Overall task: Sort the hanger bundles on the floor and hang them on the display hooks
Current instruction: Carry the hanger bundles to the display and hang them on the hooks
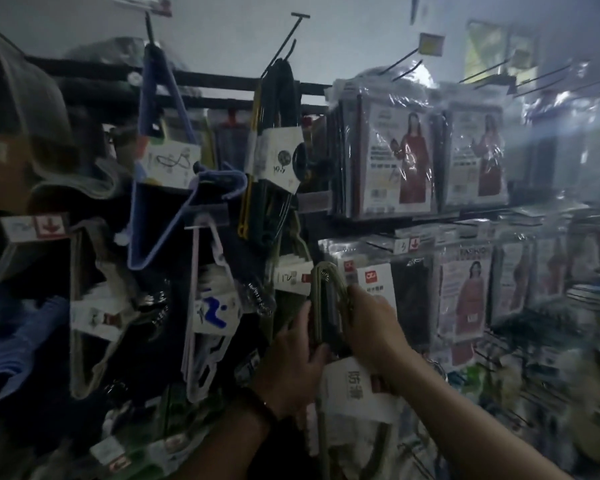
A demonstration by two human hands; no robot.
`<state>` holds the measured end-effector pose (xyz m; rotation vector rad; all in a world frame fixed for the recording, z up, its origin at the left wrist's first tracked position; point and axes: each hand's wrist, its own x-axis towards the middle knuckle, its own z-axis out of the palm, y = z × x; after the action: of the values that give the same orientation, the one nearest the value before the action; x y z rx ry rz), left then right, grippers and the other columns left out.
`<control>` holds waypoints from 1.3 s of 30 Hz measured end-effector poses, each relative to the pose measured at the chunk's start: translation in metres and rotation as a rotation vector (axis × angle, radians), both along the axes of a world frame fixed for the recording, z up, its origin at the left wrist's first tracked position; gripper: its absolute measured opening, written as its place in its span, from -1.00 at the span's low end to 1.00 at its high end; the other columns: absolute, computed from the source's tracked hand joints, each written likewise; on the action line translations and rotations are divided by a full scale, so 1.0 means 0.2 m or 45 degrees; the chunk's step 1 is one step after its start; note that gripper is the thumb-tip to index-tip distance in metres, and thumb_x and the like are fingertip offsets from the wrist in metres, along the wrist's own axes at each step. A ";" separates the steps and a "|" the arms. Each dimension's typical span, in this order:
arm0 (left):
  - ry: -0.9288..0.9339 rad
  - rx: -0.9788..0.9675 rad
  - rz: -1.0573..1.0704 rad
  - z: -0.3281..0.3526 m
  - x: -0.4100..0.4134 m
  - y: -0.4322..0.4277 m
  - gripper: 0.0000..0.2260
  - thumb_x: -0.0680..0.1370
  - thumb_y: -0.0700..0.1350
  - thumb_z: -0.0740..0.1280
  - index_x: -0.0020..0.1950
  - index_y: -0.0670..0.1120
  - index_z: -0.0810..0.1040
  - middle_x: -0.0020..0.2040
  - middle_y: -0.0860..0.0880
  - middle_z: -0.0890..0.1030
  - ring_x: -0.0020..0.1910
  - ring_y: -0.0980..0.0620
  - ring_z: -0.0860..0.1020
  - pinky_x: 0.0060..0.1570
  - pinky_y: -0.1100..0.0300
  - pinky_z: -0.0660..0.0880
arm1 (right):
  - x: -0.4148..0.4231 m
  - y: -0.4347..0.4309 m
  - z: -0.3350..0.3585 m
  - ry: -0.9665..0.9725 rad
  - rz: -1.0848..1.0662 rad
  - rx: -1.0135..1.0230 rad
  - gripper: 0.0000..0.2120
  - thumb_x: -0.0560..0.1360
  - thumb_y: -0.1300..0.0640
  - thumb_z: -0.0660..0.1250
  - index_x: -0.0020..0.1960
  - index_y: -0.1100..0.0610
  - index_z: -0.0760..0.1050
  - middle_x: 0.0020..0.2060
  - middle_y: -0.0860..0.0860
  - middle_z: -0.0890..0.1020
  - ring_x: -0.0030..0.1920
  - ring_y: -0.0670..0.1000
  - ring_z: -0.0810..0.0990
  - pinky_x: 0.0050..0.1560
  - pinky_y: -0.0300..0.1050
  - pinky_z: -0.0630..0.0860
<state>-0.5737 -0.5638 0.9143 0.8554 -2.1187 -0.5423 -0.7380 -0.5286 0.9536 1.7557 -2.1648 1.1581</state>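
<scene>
Dim shop wall, crowded with display hooks (284, 43) and bagged garments (395, 161). Olive hanger bundle (317, 306) raised before the lower row, gripped by both hands: left hand (298, 362) round its neck, right hand (374, 327) pinching the hook tops. Keep tops bunched, line up with a free prong, slide fully on before releasing.

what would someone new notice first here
At the bottom centre, the left hand and right hand both hold a bundle of olive hangers up against the crowded display. Up to the left, blue hangers dangle from a hook. On the right hang shiny plastic packs picturing a red dress.
</scene>
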 end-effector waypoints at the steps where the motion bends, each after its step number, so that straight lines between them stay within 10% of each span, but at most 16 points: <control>1: -0.061 -0.048 -0.027 0.02 0.00 -0.05 -0.32 0.61 0.14 0.32 0.65 0.18 0.07 0.55 0.08 0.34 0.42 0.10 0.46 0.37 0.04 0.51 | 0.00 -0.07 0.03 0.012 -0.010 0.012 -0.97 0.61 0.11 0.29 0.01 -0.01 0.46 -0.17 -0.01 0.64 -0.17 0.05 0.64 -0.12 0.07 0.67; 6: -0.281 -0.073 -0.072 0.11 -0.05 -0.26 -0.16 0.58 0.27 0.34 0.70 0.12 -0.07 0.70 0.01 -0.13 0.67 -0.03 0.01 0.57 0.08 0.15 | 0.00 -0.36 0.21 0.009 0.004 0.017 -0.96 0.62 0.12 0.31 0.04 0.08 0.49 -0.12 0.04 0.63 -0.14 0.06 0.62 -0.13 0.00 0.63; 18: -0.103 -0.504 -0.013 0.19 -0.17 -0.54 -0.20 0.54 0.43 0.14 0.64 0.18 -0.15 0.65 0.20 -0.32 0.60 0.32 -0.25 0.54 0.37 -0.07 | -0.16 -0.64 0.34 0.041 0.146 -0.396 -0.89 0.68 0.02 0.21 0.12 0.04 0.42 -0.26 0.01 0.61 -0.29 0.06 0.61 -0.26 0.10 0.64; 33: -0.376 -0.438 0.235 0.11 -0.29 -0.89 -0.12 0.57 0.29 0.25 0.69 0.09 -0.22 0.64 0.15 -0.40 0.66 0.08 -0.11 0.62 0.07 0.10 | -0.25 -1.04 0.25 0.008 0.158 -0.348 -0.89 0.68 0.09 0.21 0.11 0.12 0.44 -0.20 0.11 0.63 -0.22 0.13 0.59 -0.30 0.01 0.46; 39: -0.491 -0.454 0.305 0.14 -0.25 -0.97 -0.27 0.60 0.26 0.26 0.66 0.25 -0.07 0.68 0.11 0.03 0.64 -0.01 0.11 0.59 -0.07 0.18 | -0.20 -1.22 0.32 0.143 0.129 -0.158 -0.78 0.68 0.24 0.13 0.24 0.25 0.48 0.03 0.25 0.66 0.04 0.28 0.66 -0.05 0.11 0.59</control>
<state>-0.6227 -0.7587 0.9430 1.0451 -2.3111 0.1376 -0.7774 -0.7735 1.0171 1.8478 -1.9188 1.1581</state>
